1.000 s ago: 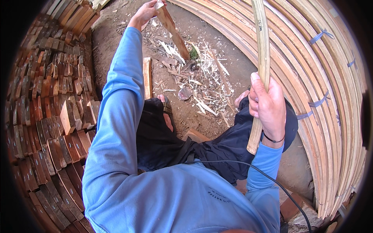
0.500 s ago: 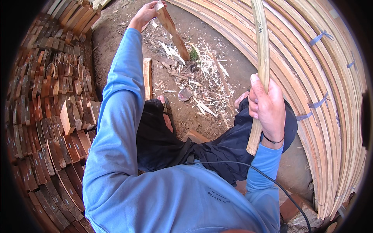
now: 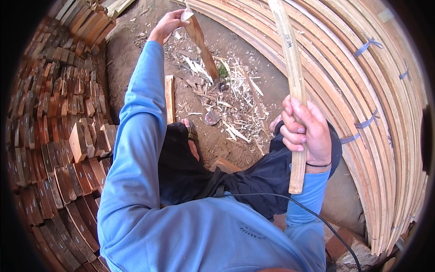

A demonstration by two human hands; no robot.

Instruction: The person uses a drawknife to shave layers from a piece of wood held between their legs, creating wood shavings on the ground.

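My right hand is closed around a long, narrow wooden slat, a little above its lower end. The slat runs upward past the picture's top edge and has dark writing on its pale face. Stretched far ahead, my left hand grips the top of a wooden post that leans slightly and has its foot on the ground among shavings. A thin pale tip rises from the post's top beside my fingers; what it is I cannot make out.
Stacked short wooden blocks fill the left side. Long curved slats, tied with bluish strips, sweep along the right. Wood shavings litter the dirt between my feet, and a short board lies near my left foot. A black cable crosses my lap.
The slat's upper part has swung left and its lower end has dropped a little. My right hand has moved slightly down, its fingers spread more along the slat. My left hand stays at the post's top.
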